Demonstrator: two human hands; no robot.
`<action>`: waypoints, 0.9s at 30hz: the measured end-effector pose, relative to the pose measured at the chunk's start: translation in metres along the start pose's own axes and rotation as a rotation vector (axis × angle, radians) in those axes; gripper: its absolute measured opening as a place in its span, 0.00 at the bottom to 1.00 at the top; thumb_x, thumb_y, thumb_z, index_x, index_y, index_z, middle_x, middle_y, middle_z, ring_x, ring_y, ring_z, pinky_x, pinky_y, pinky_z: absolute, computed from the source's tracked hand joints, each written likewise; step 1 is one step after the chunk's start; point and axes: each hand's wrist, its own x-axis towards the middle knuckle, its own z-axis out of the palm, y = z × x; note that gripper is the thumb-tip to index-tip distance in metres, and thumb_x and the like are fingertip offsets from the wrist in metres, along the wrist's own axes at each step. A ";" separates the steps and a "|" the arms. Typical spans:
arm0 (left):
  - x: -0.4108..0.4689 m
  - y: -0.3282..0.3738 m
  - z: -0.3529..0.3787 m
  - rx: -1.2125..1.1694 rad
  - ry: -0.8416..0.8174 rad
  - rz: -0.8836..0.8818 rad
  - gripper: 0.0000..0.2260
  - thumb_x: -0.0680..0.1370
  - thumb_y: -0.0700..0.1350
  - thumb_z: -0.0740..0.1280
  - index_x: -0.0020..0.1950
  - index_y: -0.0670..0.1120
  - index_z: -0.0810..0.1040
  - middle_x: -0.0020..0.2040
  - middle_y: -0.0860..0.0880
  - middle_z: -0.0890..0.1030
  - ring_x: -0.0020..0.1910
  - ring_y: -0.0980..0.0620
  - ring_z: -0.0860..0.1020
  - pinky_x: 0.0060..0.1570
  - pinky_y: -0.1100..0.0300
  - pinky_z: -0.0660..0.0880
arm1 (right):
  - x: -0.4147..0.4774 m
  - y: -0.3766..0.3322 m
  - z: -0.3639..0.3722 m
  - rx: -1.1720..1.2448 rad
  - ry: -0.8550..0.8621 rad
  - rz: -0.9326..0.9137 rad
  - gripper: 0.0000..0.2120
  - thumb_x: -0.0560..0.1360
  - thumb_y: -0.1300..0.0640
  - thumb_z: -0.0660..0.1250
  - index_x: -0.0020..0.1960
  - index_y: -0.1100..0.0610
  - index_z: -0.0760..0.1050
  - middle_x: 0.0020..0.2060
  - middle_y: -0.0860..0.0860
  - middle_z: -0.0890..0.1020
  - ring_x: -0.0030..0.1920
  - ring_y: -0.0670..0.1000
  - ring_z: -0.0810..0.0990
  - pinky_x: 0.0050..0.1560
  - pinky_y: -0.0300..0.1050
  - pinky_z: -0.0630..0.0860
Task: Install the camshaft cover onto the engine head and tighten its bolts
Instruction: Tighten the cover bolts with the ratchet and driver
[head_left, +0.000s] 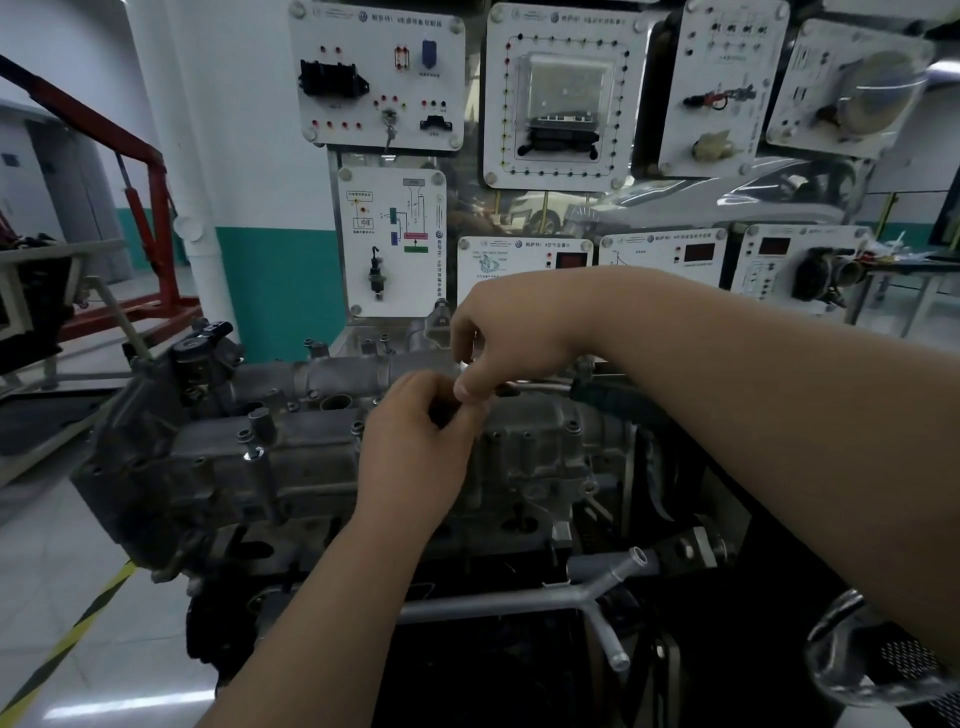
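The grey aluminium camshaft cover (249, 467) lies on the engine head (171, 530) on a stand in the middle of the view. Several bolts stand in its holes, one raised at the front left (253, 453). My left hand (415, 447) hovers over the cover's middle with its fingers curled around something small that is hidden. My right hand (509, 338) reaches in from the right just above it, its thumb and fingers pinching a small shiny metal part (464, 365). A ratchet wrench (582, 389) with a dark handle lies on the cover behind my right hand.
White training panels (379, 78) with electrical parts hang right behind the engine. A red engine hoist (150, 218) stands at the left. A metal coolant pipe (519, 603) runs across the engine's front. Yellow-black floor tape (67, 644) marks the lower left.
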 end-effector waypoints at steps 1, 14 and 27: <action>0.000 0.000 0.001 0.010 0.010 0.008 0.07 0.74 0.55 0.65 0.38 0.56 0.72 0.39 0.55 0.76 0.40 0.63 0.73 0.31 0.70 0.63 | -0.002 0.001 -0.002 -0.009 0.003 -0.004 0.18 0.73 0.41 0.70 0.56 0.52 0.79 0.47 0.46 0.81 0.45 0.46 0.78 0.38 0.39 0.71; -0.005 -0.004 0.007 0.158 0.000 0.116 0.08 0.80 0.52 0.54 0.45 0.52 0.68 0.45 0.53 0.71 0.46 0.48 0.72 0.40 0.55 0.65 | -0.016 0.000 -0.003 0.080 0.009 0.057 0.18 0.77 0.40 0.63 0.50 0.54 0.81 0.44 0.47 0.82 0.44 0.47 0.79 0.40 0.41 0.72; 0.022 -0.002 -0.005 0.254 -0.016 0.078 0.02 0.75 0.44 0.67 0.45 0.46 0.77 0.41 0.52 0.79 0.39 0.53 0.76 0.38 0.61 0.74 | -0.008 -0.033 -0.002 -0.145 -0.074 0.122 0.23 0.83 0.47 0.53 0.33 0.54 0.70 0.17 0.47 0.72 0.24 0.44 0.68 0.26 0.38 0.62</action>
